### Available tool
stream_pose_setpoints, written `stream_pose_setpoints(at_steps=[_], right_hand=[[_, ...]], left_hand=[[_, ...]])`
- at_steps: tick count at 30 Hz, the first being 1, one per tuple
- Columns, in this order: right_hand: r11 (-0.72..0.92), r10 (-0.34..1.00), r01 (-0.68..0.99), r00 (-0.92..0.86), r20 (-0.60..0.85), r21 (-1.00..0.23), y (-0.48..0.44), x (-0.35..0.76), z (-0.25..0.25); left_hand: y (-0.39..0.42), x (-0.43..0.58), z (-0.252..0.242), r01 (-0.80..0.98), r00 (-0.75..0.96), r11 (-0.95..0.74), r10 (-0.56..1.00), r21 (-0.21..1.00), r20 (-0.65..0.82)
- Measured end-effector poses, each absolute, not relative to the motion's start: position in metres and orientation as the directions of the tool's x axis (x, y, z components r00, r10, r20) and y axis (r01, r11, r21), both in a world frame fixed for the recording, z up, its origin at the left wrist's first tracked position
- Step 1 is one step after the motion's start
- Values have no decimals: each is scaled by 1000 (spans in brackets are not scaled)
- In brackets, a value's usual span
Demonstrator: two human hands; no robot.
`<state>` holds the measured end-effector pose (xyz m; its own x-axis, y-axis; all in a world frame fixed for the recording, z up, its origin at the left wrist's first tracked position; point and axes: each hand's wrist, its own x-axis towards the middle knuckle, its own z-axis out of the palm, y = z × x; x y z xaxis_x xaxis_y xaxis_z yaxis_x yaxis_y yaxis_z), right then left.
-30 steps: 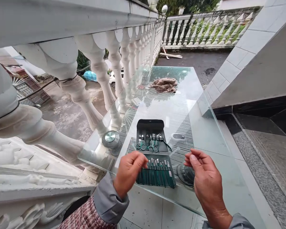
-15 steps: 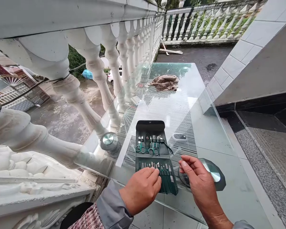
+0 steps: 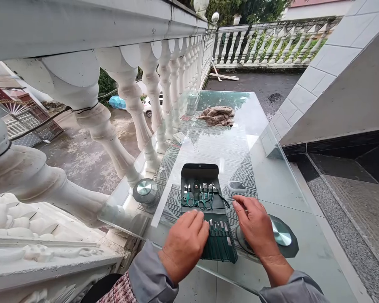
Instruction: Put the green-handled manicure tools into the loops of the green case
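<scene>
A dark green manicure set case (image 3: 213, 212) lies unfolded on the glass table (image 3: 281, 189). Small scissors (image 3: 205, 202) and nail clippers (image 3: 211, 189) sit under straps in its upper half. A row of slim metal tools (image 3: 219, 229) fills the lower flap. Over the left part of that flap is my left hand (image 3: 186, 242), its fingers curled and pressed together; their tips are turned from view, so anything in them is hidden. My right hand (image 3: 255, 225) hovers just right of the case, thumb and fingers slightly apart, with nothing visible between them.
A crumpled brown cloth (image 3: 217, 115) lies towards the table's far end. A small grey-white oval object (image 3: 236, 185) shows beyond my right hand. Round-capped supports (image 3: 144, 189) stand beneath the glass. White balusters (image 3: 97, 122) line the left; a tiled wall (image 3: 328, 75) slopes at right.
My right hand has shifted slightly left and up, closer to the case. My left hand has moved slightly left over the lower flap, baring more tools. The view has tilted up a little.
</scene>
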<state>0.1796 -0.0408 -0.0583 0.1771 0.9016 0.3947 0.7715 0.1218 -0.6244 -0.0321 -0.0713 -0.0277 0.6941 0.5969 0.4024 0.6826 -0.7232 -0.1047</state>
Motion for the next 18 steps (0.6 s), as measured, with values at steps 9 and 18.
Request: stream_pose_setpoints(at_steps=[9, 18], right_hand=[[171, 883, 925, 9, 470, -339, -34, 174, -68], [229, 872, 866, 20, 488, -444, -34, 172, -67]], left_hand=[[-61, -26, -39, 721, 685, -674, 659, -161, 310], [-55, -13, -38, 642, 763, -765, 630, -56, 141]])
